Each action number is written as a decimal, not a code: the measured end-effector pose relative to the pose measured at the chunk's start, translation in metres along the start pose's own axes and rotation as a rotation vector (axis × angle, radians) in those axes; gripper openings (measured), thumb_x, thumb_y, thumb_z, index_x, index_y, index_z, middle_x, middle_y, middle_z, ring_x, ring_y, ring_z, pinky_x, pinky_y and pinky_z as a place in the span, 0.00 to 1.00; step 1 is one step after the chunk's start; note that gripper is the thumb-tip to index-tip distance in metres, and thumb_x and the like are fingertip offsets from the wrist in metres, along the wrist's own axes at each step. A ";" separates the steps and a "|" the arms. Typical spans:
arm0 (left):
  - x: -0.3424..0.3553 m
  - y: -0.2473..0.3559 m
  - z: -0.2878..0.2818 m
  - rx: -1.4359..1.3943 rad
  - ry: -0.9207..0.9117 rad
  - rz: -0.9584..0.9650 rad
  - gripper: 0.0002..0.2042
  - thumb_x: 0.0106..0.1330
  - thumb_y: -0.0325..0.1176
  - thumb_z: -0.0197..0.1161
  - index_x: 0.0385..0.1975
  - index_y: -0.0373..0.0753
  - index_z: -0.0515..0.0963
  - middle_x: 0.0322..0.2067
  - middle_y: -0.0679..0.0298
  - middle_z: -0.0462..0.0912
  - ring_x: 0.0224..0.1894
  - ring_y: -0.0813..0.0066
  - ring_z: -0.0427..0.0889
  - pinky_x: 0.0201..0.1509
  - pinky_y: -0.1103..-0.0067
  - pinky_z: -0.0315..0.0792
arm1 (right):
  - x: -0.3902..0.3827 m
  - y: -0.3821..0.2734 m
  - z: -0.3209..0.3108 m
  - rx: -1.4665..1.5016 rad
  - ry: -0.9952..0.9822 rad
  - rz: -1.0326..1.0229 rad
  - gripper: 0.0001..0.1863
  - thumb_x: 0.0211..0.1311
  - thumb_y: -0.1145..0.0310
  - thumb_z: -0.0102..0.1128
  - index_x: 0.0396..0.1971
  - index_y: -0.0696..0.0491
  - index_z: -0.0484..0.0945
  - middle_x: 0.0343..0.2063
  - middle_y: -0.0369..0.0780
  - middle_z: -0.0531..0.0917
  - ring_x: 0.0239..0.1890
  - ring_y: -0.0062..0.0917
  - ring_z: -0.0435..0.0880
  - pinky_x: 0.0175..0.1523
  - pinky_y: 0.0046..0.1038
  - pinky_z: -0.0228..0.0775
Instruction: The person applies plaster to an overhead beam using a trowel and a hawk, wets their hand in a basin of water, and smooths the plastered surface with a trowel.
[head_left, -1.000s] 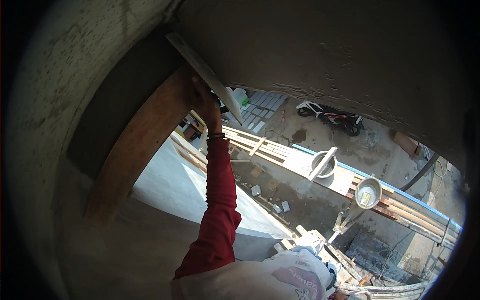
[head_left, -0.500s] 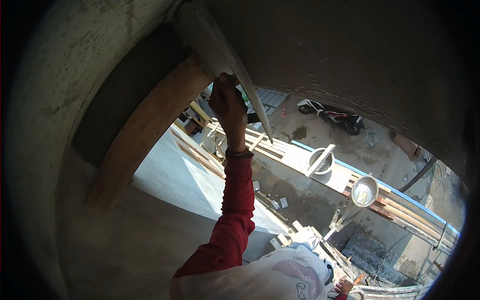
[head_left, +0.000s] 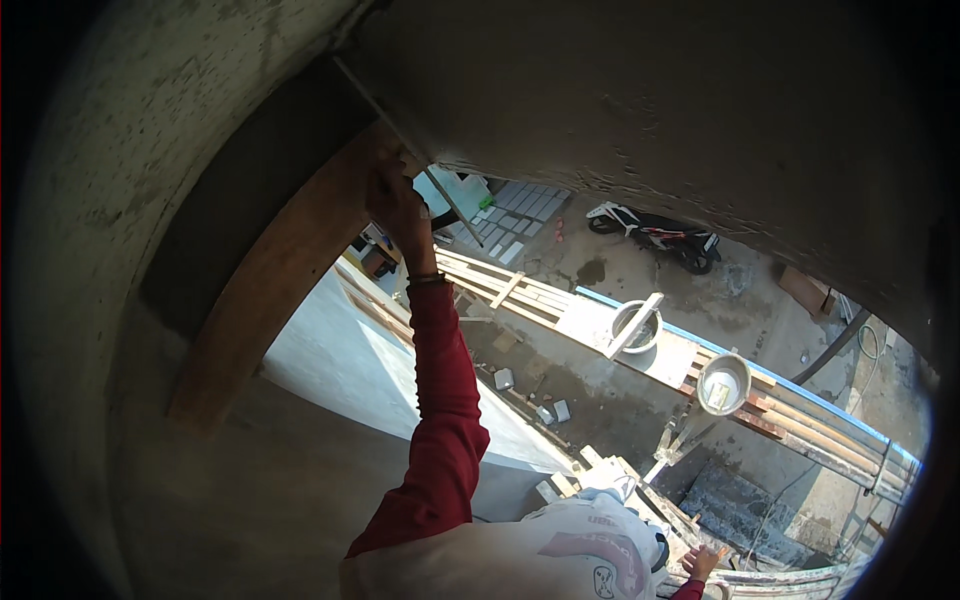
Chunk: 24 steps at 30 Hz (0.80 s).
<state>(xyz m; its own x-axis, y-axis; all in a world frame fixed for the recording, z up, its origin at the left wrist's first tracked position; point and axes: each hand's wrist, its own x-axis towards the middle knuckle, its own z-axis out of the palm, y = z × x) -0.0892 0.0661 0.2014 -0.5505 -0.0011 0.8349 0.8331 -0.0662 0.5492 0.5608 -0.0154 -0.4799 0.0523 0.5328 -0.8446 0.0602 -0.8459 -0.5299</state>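
Observation:
My raised left hand [head_left: 400, 210] is closed around the handle of a plastering trowel [head_left: 455, 205], whose long flat blade shows almost edge-on. Its upper end reaches the corner under the dark overhead surface [head_left: 640, 110]. Just behind the hand, a curved wooden board [head_left: 270, 275] runs along a strip of dark, damp-looking plaster [head_left: 235, 190]. The hand overlaps the board's upper end; whether they touch I cannot tell. Low at the right, beside my white shirt, my right hand [head_left: 703, 562] has its fingers apart, near the pale rails; no held object is plain there.
Below runs a scaffold of planks [head_left: 500, 290] with a blue rail [head_left: 800, 385]. On it stand a bucket with a board across it [head_left: 637, 325] and another bucket [head_left: 723, 384]. A motorcycle [head_left: 655, 237] is parked on the ground. A rough wall [head_left: 90, 230] curves along the left.
My left hand has moved left with the trowel, and the blade has turned from showing its broad face to nearly edge-on. My right hand has risen slightly and its fingers have spread.

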 end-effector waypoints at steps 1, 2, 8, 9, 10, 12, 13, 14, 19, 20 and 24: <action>0.011 -0.006 0.011 -0.007 -0.005 -0.002 0.18 0.71 0.41 0.50 0.28 0.31 0.73 0.19 0.66 0.70 0.22 0.80 0.64 0.29 0.79 0.62 | -0.005 0.008 -0.001 -0.010 -0.014 0.044 0.12 0.61 0.63 0.49 0.40 0.53 0.69 0.26 0.40 0.77 0.21 0.29 0.80 0.18 0.31 0.69; 0.022 -0.009 0.015 -0.012 -0.002 0.144 0.18 0.70 0.44 0.50 0.31 0.31 0.74 0.22 0.65 0.73 0.23 0.78 0.68 0.29 0.78 0.65 | -0.011 0.018 -0.002 -0.027 -0.013 0.088 0.12 0.61 0.63 0.49 0.40 0.53 0.69 0.25 0.40 0.77 0.21 0.29 0.80 0.18 0.31 0.69; -0.047 0.033 0.052 0.047 0.001 0.142 0.17 0.69 0.43 0.52 0.30 0.32 0.73 0.22 0.67 0.71 0.23 0.79 0.63 0.29 0.80 0.61 | -0.032 0.043 0.012 -0.031 0.002 0.213 0.12 0.61 0.63 0.48 0.40 0.53 0.69 0.25 0.40 0.77 0.20 0.28 0.79 0.18 0.31 0.68; -0.068 0.040 0.051 -0.001 -0.067 0.099 0.17 0.69 0.43 0.52 0.29 0.32 0.72 0.21 0.68 0.70 0.23 0.81 0.62 0.28 0.82 0.59 | -0.034 0.044 0.013 -0.024 0.004 0.217 0.12 0.61 0.63 0.48 0.40 0.53 0.69 0.24 0.40 0.77 0.20 0.28 0.79 0.17 0.31 0.68; -0.082 0.043 0.045 -0.044 -0.124 0.111 0.17 0.69 0.44 0.52 0.29 0.33 0.72 0.21 0.69 0.69 0.23 0.83 0.61 0.28 0.83 0.57 | -0.034 0.043 0.015 -0.022 0.012 0.227 0.12 0.61 0.63 0.48 0.40 0.53 0.69 0.24 0.39 0.77 0.20 0.28 0.79 0.17 0.31 0.68; -0.094 0.036 0.028 -0.079 -0.206 -0.012 0.14 0.68 0.41 0.55 0.29 0.35 0.73 0.21 0.67 0.76 0.24 0.84 0.67 0.30 0.82 0.62 | -0.032 0.039 0.018 -0.012 0.024 0.217 0.11 0.61 0.63 0.48 0.40 0.52 0.69 0.24 0.39 0.77 0.19 0.28 0.78 0.17 0.31 0.68; -0.078 0.024 0.020 -0.112 -0.132 0.063 0.15 0.69 0.41 0.53 0.29 0.35 0.74 0.22 0.67 0.76 0.24 0.84 0.67 0.29 0.83 0.62 | -0.031 0.034 0.019 -0.016 0.024 0.203 0.11 0.61 0.62 0.48 0.40 0.52 0.69 0.24 0.39 0.76 0.19 0.28 0.78 0.17 0.31 0.67; -0.057 0.016 0.013 -0.125 -0.071 -0.017 0.16 0.70 0.42 0.51 0.29 0.34 0.74 0.23 0.67 0.76 0.24 0.84 0.67 0.29 0.83 0.62 | -0.031 0.028 0.019 -0.012 0.027 0.188 0.11 0.61 0.62 0.48 0.40 0.52 0.69 0.24 0.39 0.76 0.19 0.28 0.78 0.17 0.31 0.67; 0.036 -0.056 0.007 -0.147 -0.077 -0.079 0.20 0.71 0.45 0.48 0.29 0.32 0.74 0.20 0.68 0.71 0.22 0.80 0.64 0.28 0.80 0.61 | -0.017 0.001 0.026 0.004 -0.009 0.126 0.11 0.61 0.62 0.47 0.40 0.51 0.69 0.22 0.37 0.75 0.16 0.27 0.76 0.15 0.29 0.64; 0.040 -0.064 0.011 -0.160 -0.093 -0.084 0.20 0.71 0.46 0.48 0.30 0.32 0.74 0.20 0.68 0.70 0.22 0.80 0.64 0.28 0.79 0.61 | -0.015 -0.001 0.027 -0.019 0.028 0.130 0.10 0.61 0.63 0.47 0.40 0.50 0.69 0.21 0.36 0.74 0.14 0.25 0.74 0.15 0.27 0.62; 0.043 -0.067 0.020 -0.270 -0.118 -0.088 0.21 0.71 0.48 0.49 0.34 0.32 0.74 0.19 0.70 0.68 0.22 0.83 0.63 0.27 0.81 0.61 | -0.012 0.001 0.025 -0.035 0.011 0.123 0.10 0.62 0.62 0.47 0.40 0.49 0.68 0.22 0.36 0.74 0.16 0.26 0.74 0.17 0.29 0.64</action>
<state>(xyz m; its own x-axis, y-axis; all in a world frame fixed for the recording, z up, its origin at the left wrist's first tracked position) -0.1676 0.0905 0.2010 -0.5969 0.1312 0.7915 0.7290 -0.3233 0.6034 0.5357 -0.0235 -0.4725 0.0725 0.4258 -0.9019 0.0876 -0.9035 -0.4195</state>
